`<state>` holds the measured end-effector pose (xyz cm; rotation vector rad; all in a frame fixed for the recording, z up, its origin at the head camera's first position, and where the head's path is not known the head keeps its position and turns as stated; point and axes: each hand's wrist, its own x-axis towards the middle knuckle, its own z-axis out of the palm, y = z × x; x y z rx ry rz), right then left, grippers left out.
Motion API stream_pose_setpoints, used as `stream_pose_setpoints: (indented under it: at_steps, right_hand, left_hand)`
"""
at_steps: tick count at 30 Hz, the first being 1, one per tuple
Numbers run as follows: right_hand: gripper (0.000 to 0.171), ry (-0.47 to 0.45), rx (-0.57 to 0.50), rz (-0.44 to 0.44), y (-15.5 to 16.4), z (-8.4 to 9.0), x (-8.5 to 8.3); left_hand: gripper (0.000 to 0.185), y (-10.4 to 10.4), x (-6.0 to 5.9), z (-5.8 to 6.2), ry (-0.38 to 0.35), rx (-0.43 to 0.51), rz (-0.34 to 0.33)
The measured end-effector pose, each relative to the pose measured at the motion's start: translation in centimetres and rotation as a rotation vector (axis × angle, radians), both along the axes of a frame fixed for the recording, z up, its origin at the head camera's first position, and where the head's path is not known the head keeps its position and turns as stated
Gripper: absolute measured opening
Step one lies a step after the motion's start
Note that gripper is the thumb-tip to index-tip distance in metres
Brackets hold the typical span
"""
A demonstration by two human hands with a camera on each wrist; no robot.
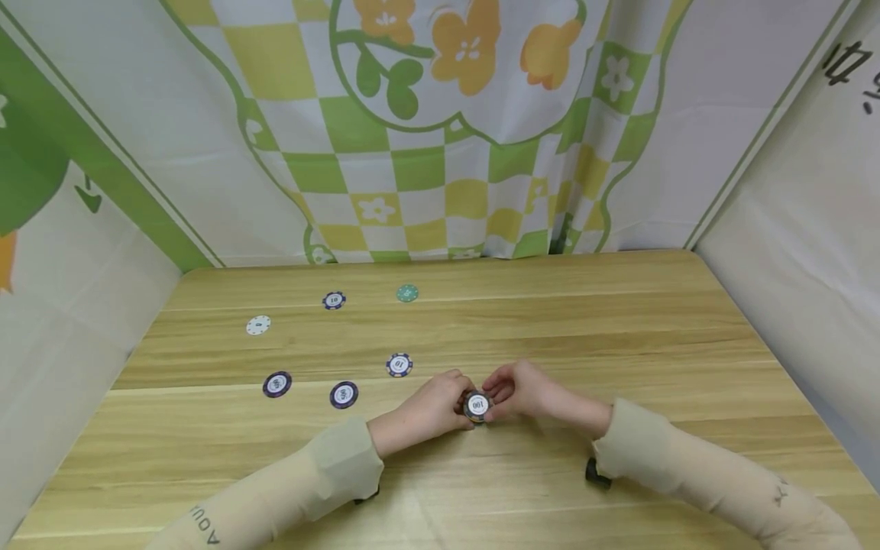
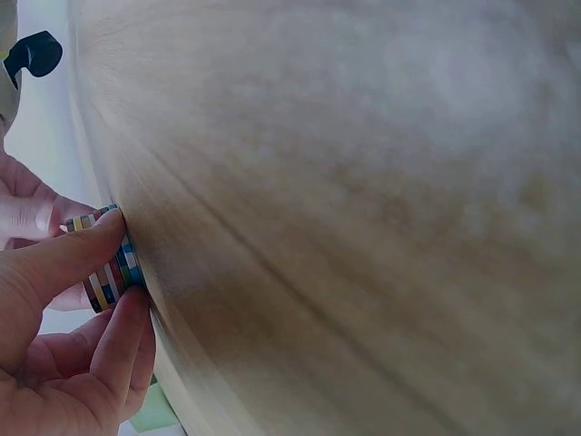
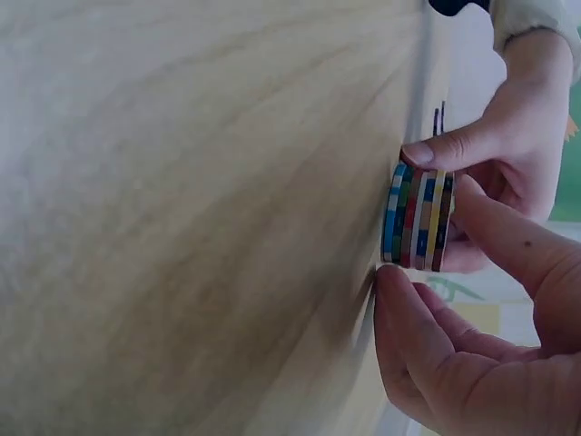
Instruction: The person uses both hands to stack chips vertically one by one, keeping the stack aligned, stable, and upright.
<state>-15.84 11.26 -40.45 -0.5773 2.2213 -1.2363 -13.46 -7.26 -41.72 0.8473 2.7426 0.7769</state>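
A short stack of poker chips (image 1: 477, 406) stands on the wooden table between both hands, its top chip reading 100. My left hand (image 1: 435, 403) pinches the stack from the left side, thumb on the near edge and fingers on the far edge. From the other side my right hand (image 1: 525, 396) has its thumb and curled fingers against it. In the left wrist view, the layered chip edges (image 2: 111, 282) show several colours. The right wrist view shows the same stack (image 3: 418, 218) with the right thumb at its upper chip and the fingertips by the tabletop.
Loose chips lie flat to the left: a white one (image 1: 258, 325), a dark one (image 1: 277, 384), a 500 chip (image 1: 344, 395), two 10 chips (image 1: 399, 365) and a green one (image 1: 407, 293). A patterned curtain (image 1: 440, 168) hangs at the table's (image 1: 619, 305) far edge.
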Motion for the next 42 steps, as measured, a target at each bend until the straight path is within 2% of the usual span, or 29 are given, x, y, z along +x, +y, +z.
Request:
stream_pose_setpoints:
  at_steps: [4, 8, 13, 18, 23, 29, 38, 42]
  right_hand:
    - [0.046, 0.085, 0.093, -0.02, -0.5, 0.0, 0.7]
    - [0.046, 0.188, 0.187, -0.013, -1.0, -0.1, 1.1]
    - [0.042, 0.294, 0.212, 0.005, -1.3, -0.4, 1.2]
    - [0.039, 0.363, 0.233, -0.005, -1.4, -0.7, 1.2]
    - [0.037, 0.354, 0.226, -0.026, -1.5, -0.8, 1.3]
    - [0.038, 0.34, 0.207, -0.045, -1.4, -1.0, 1.3]
    - [0.042, 0.34, 0.179, -0.067, -1.4, -1.1, 1.6]
    - [0.043, 0.335, 0.176, -0.079, -1.5, -1.1, 1.6]
  left_hand:
    - [0.035, 0.0, 0.0, 0.0, 0.01, 0.004, 0.002]
    - [0.035, 0.0, 0.1, 0.1, 0.001, 0.006, 0.006]
    - [0.037, -0.1, 0.0, 0.0, -0.016, 0.007, 0.012]
    - [0.039, -0.4, -0.2, 0.0, -0.077, 0.02, 0.031]
    - [0.041, -0.9, -0.3, 0.3, -0.111, 0.039, 0.052]
    - [0.044, -1.6, -0.5, 1.2, -0.128, 0.066, 0.11]
    - [0.043, -3.4, -1.8, 1.9, -0.061, 0.085, 0.175]
    - [0.043, -4.5, -2.3, 2.1, -0.068, 0.091, 0.215]
